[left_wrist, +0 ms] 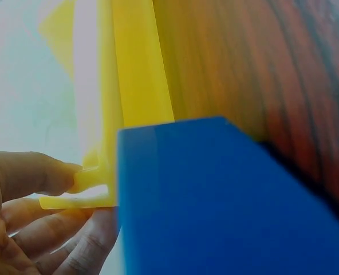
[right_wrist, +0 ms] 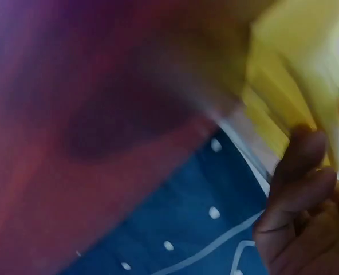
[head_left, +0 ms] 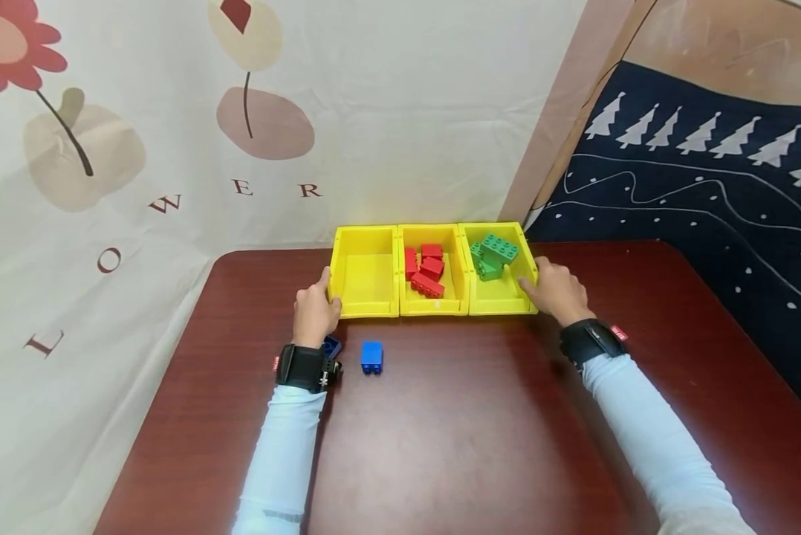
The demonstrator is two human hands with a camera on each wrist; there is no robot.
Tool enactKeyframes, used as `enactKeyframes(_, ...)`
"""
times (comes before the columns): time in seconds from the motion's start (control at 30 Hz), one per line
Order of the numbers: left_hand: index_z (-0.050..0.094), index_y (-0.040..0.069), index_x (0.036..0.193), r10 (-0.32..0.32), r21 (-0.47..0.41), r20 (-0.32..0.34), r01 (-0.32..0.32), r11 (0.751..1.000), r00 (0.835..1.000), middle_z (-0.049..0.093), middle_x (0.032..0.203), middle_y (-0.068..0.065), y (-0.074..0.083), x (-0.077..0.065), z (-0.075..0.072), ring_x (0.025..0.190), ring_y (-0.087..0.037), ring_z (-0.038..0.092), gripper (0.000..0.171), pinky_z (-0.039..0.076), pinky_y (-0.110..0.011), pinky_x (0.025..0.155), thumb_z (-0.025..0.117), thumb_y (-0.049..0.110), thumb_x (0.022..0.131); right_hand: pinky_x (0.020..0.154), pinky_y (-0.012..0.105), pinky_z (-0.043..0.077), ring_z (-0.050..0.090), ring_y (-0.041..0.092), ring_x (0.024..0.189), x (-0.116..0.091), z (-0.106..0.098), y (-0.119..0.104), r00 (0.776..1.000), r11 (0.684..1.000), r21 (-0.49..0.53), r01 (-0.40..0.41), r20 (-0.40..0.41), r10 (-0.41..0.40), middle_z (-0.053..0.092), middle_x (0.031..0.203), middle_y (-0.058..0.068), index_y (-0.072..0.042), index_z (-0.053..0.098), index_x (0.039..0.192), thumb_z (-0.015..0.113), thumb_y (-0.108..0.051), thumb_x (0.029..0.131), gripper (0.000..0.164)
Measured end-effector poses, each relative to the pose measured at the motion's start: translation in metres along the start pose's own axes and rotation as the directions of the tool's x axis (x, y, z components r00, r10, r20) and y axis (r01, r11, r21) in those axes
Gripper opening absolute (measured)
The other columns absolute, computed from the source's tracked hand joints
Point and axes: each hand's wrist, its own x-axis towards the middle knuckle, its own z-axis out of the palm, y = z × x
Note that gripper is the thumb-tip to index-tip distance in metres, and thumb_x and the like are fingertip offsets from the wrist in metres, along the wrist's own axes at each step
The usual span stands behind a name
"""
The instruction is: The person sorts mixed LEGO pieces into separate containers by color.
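Three yellow bins stand side by side against the back wall. My left hand pinches the outer side of the left bin, thumb on one side of its rim and fingers on the other. At the far end of the row, my right hand grips the outer wall of the right bin, fingers bent over it. Several red building blocks lie in the middle bin. Green building blocks are piled in the right one.
A blue building block sits on the brown table before the left bin. Another blue block is partly hidden by my left wrist. A white printed cloth hangs behind; a dark tree-patterned cloth hangs at the right.
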Motion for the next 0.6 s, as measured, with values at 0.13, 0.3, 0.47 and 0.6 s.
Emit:
enactKeyframes(0.13, 0.031, 0.009, 0.153, 0.045, 0.025, -0.016, -0.045, 0.999, 0.999, 0.059, 0.130, -0.028, 0.000, -0.002, -0.006, 0.080, -0.035, 0.066, 0.064, 0.059, -0.041, 0.081, 0.061, 0.014, 0.097, 0.065, 0.041, 0.044, 0.055, 0.037, 0.083, 0.007, 0.015, 0.003, 0.998, 0.999, 0.039, -0.036, 0.058, 0.033, 0.055, 0.103, 0.027, 0.003, 0.033, 0.135, 0.044, -0.031, 0.102, 0.048)
enactKeyframes(0.3, 0.047, 0.004, 0.145, 0.153, 0.048, -0.086, -0.149, 0.988, 0.984, 0.068, 0.113, -0.026, 0.010, -0.014, -0.029, 0.088, -0.033, 0.071, 0.054, 0.060, -0.042, 0.077, 0.064, 0.016, 0.095, 0.064, 0.040, 0.043, 0.054, 0.037, 0.081, 0.011, 0.019, 0.002, 0.999, 0.996, 0.086, -0.039, 0.037, 0.036, 0.054, 0.097, 0.025, 0.001, 0.031, 0.133, 0.042, -0.029, 0.103, 0.044)
enactKeyframes(0.47, 0.060, 0.003, 0.133, 0.310, 0.082, 0.096, -0.318, 0.945, 0.946, 0.069, 0.117, -0.019, 0.025, -0.045, -0.038, 0.090, -0.028, 0.068, 0.047, 0.059, -0.039, 0.079, 0.071, 0.015, 0.090, 0.064, 0.040, 0.042, 0.053, 0.038, 0.080, 0.012, 0.012, 0.004, 0.997, 0.996, 0.083, -0.037, 0.064, 0.032, 0.051, 0.094, 0.024, 0.002, 0.030, 0.133, 0.040, -0.028, 0.104, 0.043)
enactKeyframes(0.6, 0.064, 0.006, 0.129, 0.355, 0.098, 0.314, -0.402, 0.910, 0.881, 0.068, 0.125, -0.013, 0.033, -0.066, -0.021, 0.104, -0.027, 0.067, 0.052, 0.056, -0.041, 0.092, 0.080, 0.016, 0.081, 0.063, 0.039, 0.041, 0.052, 0.037, 0.077, 0.008, 0.016, 0.007, 0.996, 0.995, 0.090, -0.029, 0.089, 0.021, 0.049, 0.089, 0.022, 0.003, 0.029, 0.132, 0.039, -0.028, 0.104, 0.043)
